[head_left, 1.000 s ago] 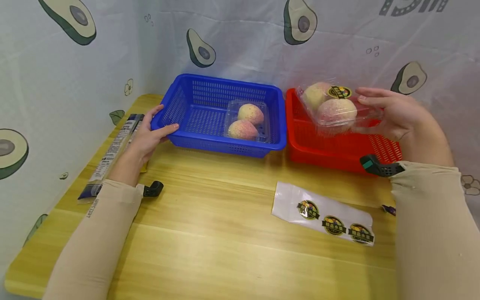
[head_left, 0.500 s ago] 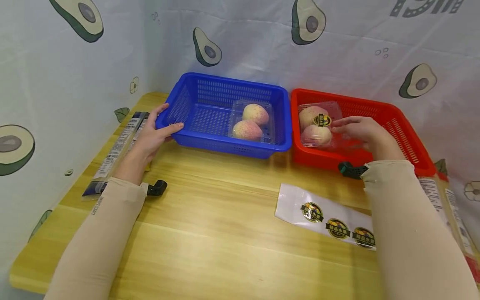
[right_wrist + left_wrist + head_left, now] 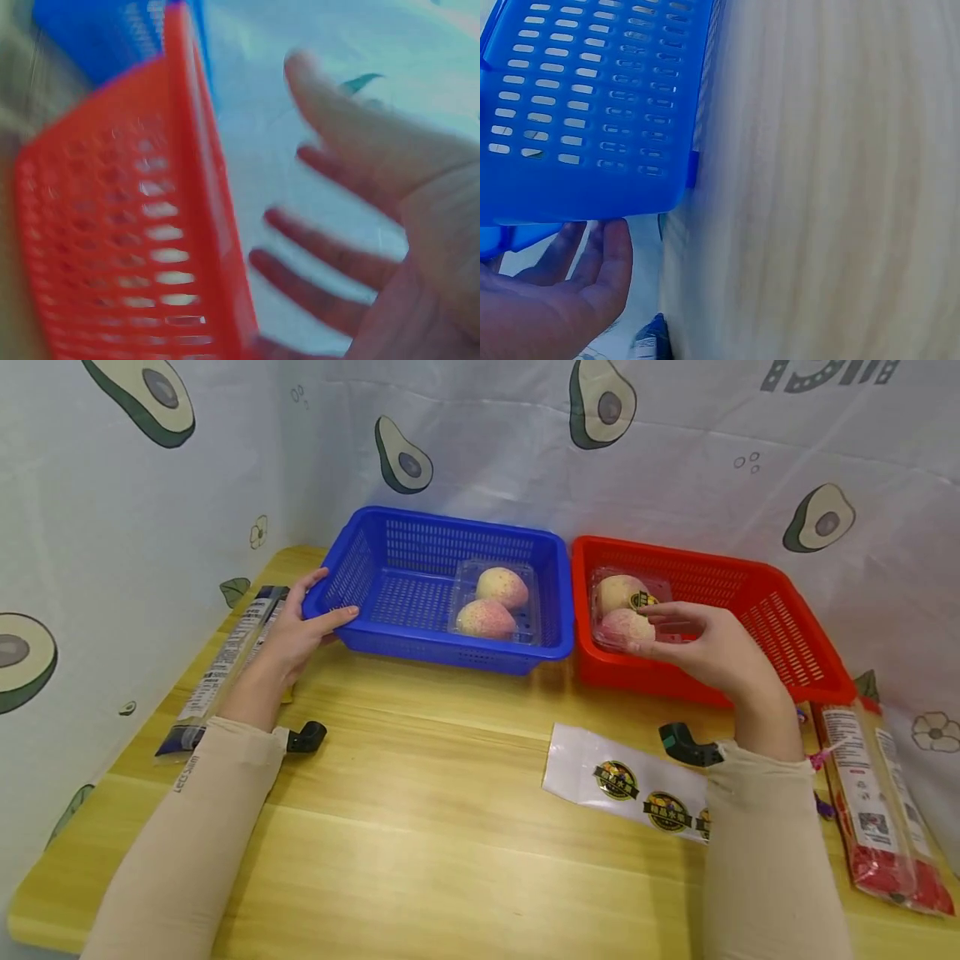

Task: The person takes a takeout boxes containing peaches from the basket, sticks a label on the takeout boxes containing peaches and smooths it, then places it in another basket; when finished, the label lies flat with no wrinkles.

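Observation:
A blue basket (image 3: 442, 653) holds a clear clamshell box (image 3: 491, 602) with two peaches. My left hand (image 3: 303, 627) rests against the basket's front left corner, thumb along the front wall and fingers fairly straight; the left wrist view shows the left hand (image 3: 562, 300) just under the blue basket (image 3: 592, 97). A red basket (image 3: 780, 635) beside it holds a second clamshell (image 3: 622, 606) of two peaches with a round sticker on its lid. My right hand (image 3: 705, 647) hovers over the red basket's front wall, fingers spread and empty. The right wrist view shows the right hand (image 3: 360, 247) beside the red basket (image 3: 127, 247).
A white sheet of round stickers (image 3: 615, 777) lies on the wooden table (image 3: 420, 793) in front of the red basket. Long flat packages lie at the left edge (image 3: 225, 668) and the right edge (image 3: 877, 802). Avocado-print cloth walls close in the back and left.
My right hand lowered the stickered clamshell into the red basket, let go of it and drew back toward me. The left hand stayed at the blue basket's corner.

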`<state>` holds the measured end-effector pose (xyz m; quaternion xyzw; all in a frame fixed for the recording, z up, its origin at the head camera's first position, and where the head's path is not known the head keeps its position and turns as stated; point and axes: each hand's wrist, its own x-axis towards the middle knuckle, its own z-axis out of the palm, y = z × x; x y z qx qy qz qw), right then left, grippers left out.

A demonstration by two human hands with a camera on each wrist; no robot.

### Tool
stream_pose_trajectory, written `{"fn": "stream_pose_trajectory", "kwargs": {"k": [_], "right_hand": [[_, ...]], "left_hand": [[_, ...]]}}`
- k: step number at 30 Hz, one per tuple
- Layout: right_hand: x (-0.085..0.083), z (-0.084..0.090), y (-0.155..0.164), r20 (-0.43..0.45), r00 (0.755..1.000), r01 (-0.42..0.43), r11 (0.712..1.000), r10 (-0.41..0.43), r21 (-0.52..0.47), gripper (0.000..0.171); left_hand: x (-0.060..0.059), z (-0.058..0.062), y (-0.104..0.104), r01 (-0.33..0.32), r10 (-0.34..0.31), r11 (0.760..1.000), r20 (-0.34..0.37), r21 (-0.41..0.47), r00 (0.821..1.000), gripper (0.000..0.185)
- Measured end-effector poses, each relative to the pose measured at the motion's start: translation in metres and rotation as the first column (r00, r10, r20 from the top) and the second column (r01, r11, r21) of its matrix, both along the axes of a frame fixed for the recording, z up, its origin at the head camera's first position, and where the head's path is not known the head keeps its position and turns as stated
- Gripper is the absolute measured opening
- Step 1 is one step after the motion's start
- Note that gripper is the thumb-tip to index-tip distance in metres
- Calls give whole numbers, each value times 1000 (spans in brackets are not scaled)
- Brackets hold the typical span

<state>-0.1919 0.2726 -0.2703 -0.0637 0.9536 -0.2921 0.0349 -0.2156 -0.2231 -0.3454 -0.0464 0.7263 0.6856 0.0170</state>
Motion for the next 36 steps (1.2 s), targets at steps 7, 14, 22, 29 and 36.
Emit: {"fn": "stream_pose_trajectory", "kwargs": {"k": [7, 14, 22, 29, 36], "right_hand": [[17, -32, -3, -92, 994, -59, 998, 56, -25, 52], [10, -37, -13, -128, 990, -73, 994, 62, -80, 41], [21, -37, 1, -84, 996, -6, 998, 0, -70, 43], [21, -40, 4, -89, 996, -13, 997, 7, -70, 45], [20, -38, 0, -92, 996, -25, 998, 19, -64, 43]], "left_hand": [[17, 18, 12, -202, 107, 884, -238, -421, 965, 73], [35, 47, 56, -63, -133, 833, -311, -550, 941, 57], [-29, 66, 130, 463, -374, 615, 281, -638, 884, 90], [-59, 60, 153, 537, -366, 626, 395, -566, 843, 91], [-59, 62, 152, 390, -312, 781, 235, -487, 920, 81]]}}
